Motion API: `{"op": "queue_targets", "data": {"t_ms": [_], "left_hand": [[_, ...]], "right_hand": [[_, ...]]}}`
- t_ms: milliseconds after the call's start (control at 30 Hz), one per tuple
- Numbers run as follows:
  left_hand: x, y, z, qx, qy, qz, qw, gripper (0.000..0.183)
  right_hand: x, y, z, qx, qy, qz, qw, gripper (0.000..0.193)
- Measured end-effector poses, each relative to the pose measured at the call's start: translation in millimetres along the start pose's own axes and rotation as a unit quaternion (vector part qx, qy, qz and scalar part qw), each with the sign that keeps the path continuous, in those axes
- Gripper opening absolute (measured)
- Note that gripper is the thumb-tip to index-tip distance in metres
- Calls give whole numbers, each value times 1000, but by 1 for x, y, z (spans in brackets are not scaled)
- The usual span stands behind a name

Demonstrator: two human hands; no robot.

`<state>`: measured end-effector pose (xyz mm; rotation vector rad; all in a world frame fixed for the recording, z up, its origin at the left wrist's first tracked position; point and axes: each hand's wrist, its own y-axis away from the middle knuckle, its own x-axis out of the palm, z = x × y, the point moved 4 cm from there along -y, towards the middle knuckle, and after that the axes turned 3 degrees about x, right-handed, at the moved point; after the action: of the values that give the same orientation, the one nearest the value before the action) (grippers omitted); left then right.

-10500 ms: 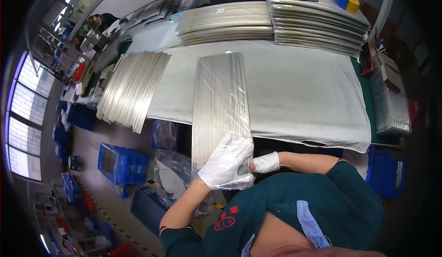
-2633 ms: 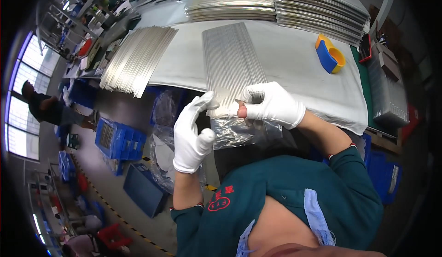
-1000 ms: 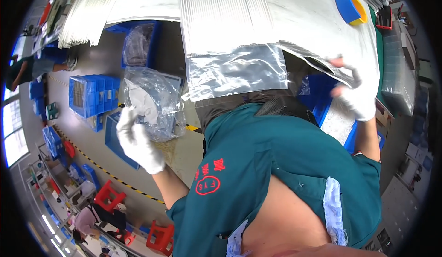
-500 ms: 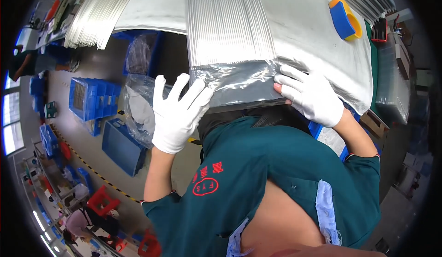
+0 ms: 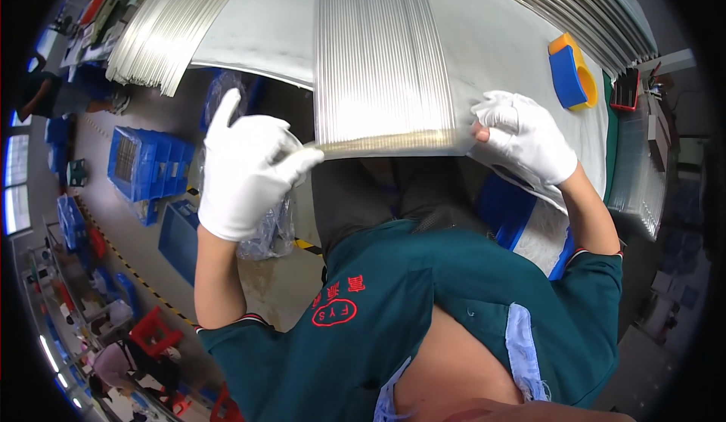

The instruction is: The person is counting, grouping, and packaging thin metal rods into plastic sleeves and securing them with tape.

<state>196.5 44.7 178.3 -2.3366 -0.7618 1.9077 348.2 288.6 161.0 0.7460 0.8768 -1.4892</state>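
Observation:
A wide row of thin silvery metal rods (image 5: pixel 382 59) lies side by side on the white-covered table, the ends nearest me at the table's front edge. Clear plastic film (image 5: pixel 397 144) runs as a narrow, blurred band across those ends, yellowish in places. At its left corner my white-gloved left hand (image 5: pixel 249 169) pinches the film between thumb and curled fingers, with one finger pointing up. My right hand (image 5: pixel 525 138), also gloved, closes on the film's right end; a bare fingertip pokes out of the glove. The exact grip of its fingers is blurred.
More rods (image 5: pixel 170 29) lie at the table's far left, and another stack (image 5: pixel 575 13) at the far right. A blue-and-yellow tape dispenser (image 5: pixel 567 72) rests on the cloth. Blue crates (image 5: pixel 147 161) stand on the floor at left. A person (image 5: pixel 125 365) sits at lower left.
The film that hung down in a broad flap past the rod ends is now a narrow band along them. My left hand has moved left and down, its fingers closing; the right fingers have curled.

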Motion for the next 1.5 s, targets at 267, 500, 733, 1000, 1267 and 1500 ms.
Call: {"op": "queue_targets", "data": {"t_ms": [267, 500, 733, 1000, 1267, 1500], "left_hand": [[48, -22, 59, -38, 46, 46, 997, 22], [42, 4, 84, -158, -74, -92, 980, 21], [63, 9, -8, -57, 53, -62, 995, 37], [133, 29, -1, -224, 855, -107, 455, 88], [181, 25, -32, -296, 836, -125, 444, 52], [185, 13, -27, -287, 825, -176, 454, 42]], "right_hand": [[15, -35, -43, 156, -54, 10, 986, 32], [-12, -24, -42, 101, 240, -69, 963, 30], [18, 21, -8, 141, -355, 160, 910, 39], [128, 39, -22, 264, -650, 158, 695, 93], [146, 19, -24, 275, -740, -39, 613, 62], [151, 14, -34, 273, -714, -68, 641, 46]]}}
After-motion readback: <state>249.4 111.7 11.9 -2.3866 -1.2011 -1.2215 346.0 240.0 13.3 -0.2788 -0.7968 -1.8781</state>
